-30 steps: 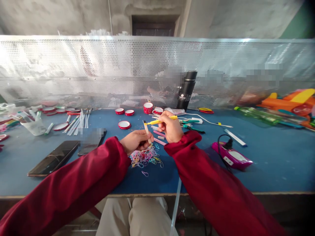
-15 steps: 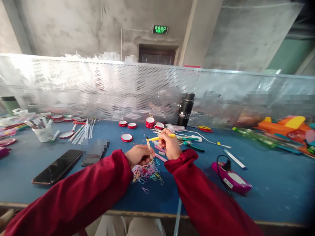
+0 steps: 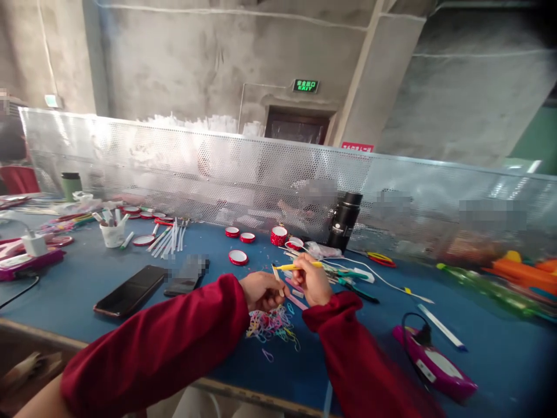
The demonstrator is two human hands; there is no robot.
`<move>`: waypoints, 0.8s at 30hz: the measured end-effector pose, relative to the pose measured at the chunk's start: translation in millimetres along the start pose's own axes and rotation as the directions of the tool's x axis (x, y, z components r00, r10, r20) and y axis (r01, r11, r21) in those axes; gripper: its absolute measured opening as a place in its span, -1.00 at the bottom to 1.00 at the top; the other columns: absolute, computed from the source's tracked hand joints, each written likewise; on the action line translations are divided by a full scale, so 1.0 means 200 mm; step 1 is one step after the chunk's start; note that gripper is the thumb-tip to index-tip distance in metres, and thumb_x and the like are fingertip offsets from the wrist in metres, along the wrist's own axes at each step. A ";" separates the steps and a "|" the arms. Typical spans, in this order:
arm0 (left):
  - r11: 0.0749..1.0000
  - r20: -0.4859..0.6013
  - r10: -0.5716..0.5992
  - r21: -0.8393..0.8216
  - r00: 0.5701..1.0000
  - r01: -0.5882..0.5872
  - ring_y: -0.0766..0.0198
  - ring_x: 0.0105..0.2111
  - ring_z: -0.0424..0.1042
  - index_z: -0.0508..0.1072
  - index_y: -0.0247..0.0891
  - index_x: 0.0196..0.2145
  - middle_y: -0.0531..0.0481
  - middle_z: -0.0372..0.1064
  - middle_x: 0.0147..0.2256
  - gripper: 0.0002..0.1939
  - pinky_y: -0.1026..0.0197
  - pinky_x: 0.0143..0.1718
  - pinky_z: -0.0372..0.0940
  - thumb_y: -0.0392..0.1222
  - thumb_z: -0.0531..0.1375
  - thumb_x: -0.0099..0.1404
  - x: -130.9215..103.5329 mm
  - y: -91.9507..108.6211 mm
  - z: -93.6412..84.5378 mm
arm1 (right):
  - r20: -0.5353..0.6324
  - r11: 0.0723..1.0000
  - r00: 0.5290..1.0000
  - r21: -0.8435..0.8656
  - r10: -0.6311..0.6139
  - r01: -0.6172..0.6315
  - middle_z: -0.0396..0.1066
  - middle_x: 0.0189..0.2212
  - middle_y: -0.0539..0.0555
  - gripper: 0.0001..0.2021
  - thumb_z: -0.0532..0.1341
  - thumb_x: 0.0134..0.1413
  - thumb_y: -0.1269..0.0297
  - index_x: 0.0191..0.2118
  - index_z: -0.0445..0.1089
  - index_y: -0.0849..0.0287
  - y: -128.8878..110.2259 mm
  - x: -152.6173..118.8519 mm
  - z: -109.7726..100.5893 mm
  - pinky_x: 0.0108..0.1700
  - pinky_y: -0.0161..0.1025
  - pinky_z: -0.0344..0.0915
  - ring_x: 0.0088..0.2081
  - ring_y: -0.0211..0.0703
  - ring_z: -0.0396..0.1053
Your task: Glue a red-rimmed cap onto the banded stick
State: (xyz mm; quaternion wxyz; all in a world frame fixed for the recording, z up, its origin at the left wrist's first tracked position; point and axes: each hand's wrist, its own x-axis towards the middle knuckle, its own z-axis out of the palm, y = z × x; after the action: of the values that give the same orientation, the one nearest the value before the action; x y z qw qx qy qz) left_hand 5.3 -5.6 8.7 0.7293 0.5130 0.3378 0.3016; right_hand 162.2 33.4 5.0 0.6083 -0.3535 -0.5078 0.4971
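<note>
My left hand [image 3: 262, 290] is closed around a short, pale flat stick [image 3: 277, 277], which points upward with a dark upper end. In my right hand [image 3: 315, 281] is a slim yellow pen [image 3: 286, 267], held almost level in a pinch. Its tip meets, or nearly meets, the top of the stick; I cannot tell which. Below my left hand lies a tangled heap of colourful small elastic loops [image 3: 272, 328], with one purple loop [image 3: 267, 355] lying apart. Pink strips [image 3: 297, 301] rest between and behind my hands.
Left stand two phones [image 3: 130, 292] and a white cup of pens [image 3: 113, 235]. Red tape rolls [image 3: 238, 257], a black bottle [image 3: 346, 220] and teal-handled pliers [image 3: 354, 284] lie behind my hands. A purple power strip [image 3: 435, 363] lies right. Perforated metal panel [image 3: 243, 180] closes off the back.
The view has swung left and upward, so everything on the table appears farther right and lower. Both hands keep their grips, the pen still at the stick's upper end.
</note>
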 end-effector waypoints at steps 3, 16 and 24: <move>1.000 0.007 -0.012 -0.016 1.000 0.012 0.51 -0.71 0.05 0.40 -0.37 -0.41 0.08 0.20 -0.65 -0.84 0.41 -0.65 -0.18 -0.27 0.15 -0.03 0.00 0.00 0.00 | 0.000 1.000 1.000 -0.002 0.002 -0.002 0.13 -0.77 -0.12 -0.83 0.22 -0.20 0.31 -0.59 0.16 0.12 0.01 0.00 -0.01 -0.69 -0.37 -0.02 -0.73 -0.39 -0.03; 0.999 -0.027 0.001 -0.042 1.000 -0.002 0.46 -0.70 0.15 0.34 -0.31 -0.36 0.06 0.27 -0.66 -0.77 0.43 -0.65 -0.10 -0.36 0.16 -0.07 0.03 -0.02 -0.01 | 0.017 1.000 1.000 -0.027 0.016 -0.016 0.12 -0.76 -0.07 -0.84 0.21 -0.18 0.30 -0.61 0.18 0.07 0.03 0.01 -0.01 -0.69 -0.29 -0.07 -0.73 -0.33 -0.04; 1.000 -0.019 0.010 -0.013 1.000 -0.010 0.48 -0.72 0.09 0.31 -0.30 -0.39 0.07 0.26 -0.66 -0.80 0.42 -0.67 -0.15 -0.30 0.17 -0.06 0.01 -0.02 -0.01 | 0.037 1.000 0.999 -0.001 0.019 -0.019 0.14 -0.76 -0.07 -0.85 0.20 -0.17 0.34 -0.59 0.18 0.09 0.02 -0.01 -0.01 -0.69 -0.31 -0.06 -0.73 -0.35 -0.04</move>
State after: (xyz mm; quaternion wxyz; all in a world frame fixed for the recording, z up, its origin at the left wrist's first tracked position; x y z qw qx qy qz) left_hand 6.0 -3.7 4.1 0.7280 0.5068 0.3400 0.3123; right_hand 163.0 32.5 0.6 0.5938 -0.3493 -0.5157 0.5093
